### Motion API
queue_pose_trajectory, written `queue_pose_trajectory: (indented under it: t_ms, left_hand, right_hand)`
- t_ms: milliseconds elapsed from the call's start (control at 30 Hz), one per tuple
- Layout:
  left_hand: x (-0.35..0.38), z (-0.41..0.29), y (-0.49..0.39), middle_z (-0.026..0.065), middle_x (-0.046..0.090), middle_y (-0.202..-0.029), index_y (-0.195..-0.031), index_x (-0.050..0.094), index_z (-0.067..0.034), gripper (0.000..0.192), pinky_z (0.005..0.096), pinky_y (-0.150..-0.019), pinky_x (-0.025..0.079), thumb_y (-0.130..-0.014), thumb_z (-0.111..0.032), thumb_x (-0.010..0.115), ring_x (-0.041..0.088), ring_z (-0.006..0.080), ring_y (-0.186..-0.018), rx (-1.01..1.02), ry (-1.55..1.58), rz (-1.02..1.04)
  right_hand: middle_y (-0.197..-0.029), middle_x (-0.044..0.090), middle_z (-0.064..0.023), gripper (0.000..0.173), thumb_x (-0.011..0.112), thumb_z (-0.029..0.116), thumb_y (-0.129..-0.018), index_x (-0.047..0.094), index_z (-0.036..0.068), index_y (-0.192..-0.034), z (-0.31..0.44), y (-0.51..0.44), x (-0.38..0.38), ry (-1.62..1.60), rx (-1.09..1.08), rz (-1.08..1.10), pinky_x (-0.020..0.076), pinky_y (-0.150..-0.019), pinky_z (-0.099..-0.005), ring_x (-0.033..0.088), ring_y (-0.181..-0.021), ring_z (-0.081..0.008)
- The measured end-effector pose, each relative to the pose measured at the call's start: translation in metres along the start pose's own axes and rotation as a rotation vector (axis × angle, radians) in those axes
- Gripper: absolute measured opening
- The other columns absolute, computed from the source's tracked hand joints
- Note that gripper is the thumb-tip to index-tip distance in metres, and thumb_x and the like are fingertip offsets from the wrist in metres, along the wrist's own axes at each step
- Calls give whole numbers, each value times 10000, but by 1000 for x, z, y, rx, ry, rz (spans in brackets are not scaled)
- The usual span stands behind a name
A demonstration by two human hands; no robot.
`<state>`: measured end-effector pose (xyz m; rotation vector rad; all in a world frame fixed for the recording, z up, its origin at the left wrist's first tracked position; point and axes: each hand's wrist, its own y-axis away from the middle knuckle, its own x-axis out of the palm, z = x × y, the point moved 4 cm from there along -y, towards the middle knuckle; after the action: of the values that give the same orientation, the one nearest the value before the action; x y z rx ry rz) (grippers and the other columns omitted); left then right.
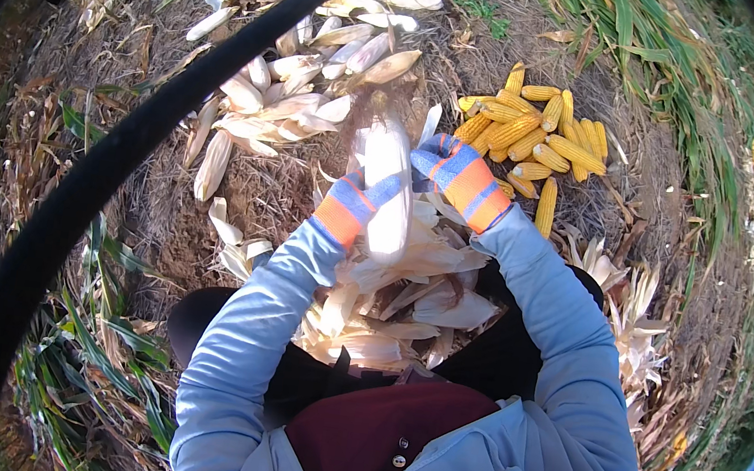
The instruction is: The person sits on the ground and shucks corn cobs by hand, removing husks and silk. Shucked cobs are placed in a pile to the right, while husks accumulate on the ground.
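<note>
My left hand (354,206), in a blue and orange knit glove, grips an ear of corn in its pale husk (392,195) from the left side. The ear is held lengthwise before me, its silk end pointing away. At the ear's upper right is my right hand (460,179), gloved alike, with its fingers bent; whether they pinch the husk cannot be told. Loose pale husks (415,268) are heaped below, between my legs. Beyond my right hand lies a pile of husked yellow corn cobs (520,129). Ears still in their husks (303,85) form a pile at the upper left.
Green corn stalks and leaves (643,49) lie at the upper right, and more leaves (99,371) at the lower left. Dry husks (637,331) are beside my right arm. Straw and bare soil (186,233) cover the ground. A black cable-like band (143,129) crosses the view's left side.
</note>
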<state>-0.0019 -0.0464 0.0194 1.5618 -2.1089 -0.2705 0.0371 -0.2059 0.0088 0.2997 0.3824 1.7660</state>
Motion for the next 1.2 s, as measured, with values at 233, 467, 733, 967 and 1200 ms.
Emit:
queue_pose_trajectory:
  t_ms: [233,467,733,967,1200]
  left_hand:
    - [0,13,-6,56,601,-1023,-1156,520,-8,375,253,-791,468,-881,-260,560,577,110,-889,60,311,65]
    - [-1,18,-9,60,602,-1021,-1164,519,-25,358,264,-808,472,-895,-261,516,586,138,-907,40,370,88]
    - [-3,13,-7,41,600,-1004,-1161,519,-15,377,245,-790,459,-871,-251,563,569,108,-884,101,242,13]
    - [-5,8,-10,39,600,-992,-1148,528,2,390,216,-756,452,-839,-214,628,556,85,-869,145,89,28]
    - [-8,9,-7,39,603,-921,-1131,518,9,425,233,-648,465,-850,-299,602,552,88,-779,101,38,74]
  right_hand:
    - [-771,612,-40,253,657,201,-793,587,21,-957,10,7,-1,131,-24,11,465,-571,-254,572,-634,-114]
    - [-757,607,-38,278,661,234,-785,603,16,-947,18,12,2,85,-10,31,462,-587,-261,558,-618,-111]
    - [-733,616,-80,166,636,169,-760,588,40,-853,38,30,5,430,-228,-98,463,-597,-306,578,-622,-168]
    - [-683,594,-140,149,622,151,-759,549,33,-815,44,50,19,562,-404,-110,464,-595,-330,592,-631,-254]
    - [-857,615,-87,274,669,169,-767,561,14,-964,36,29,11,366,-292,-80,466,-700,-302,581,-794,-142]
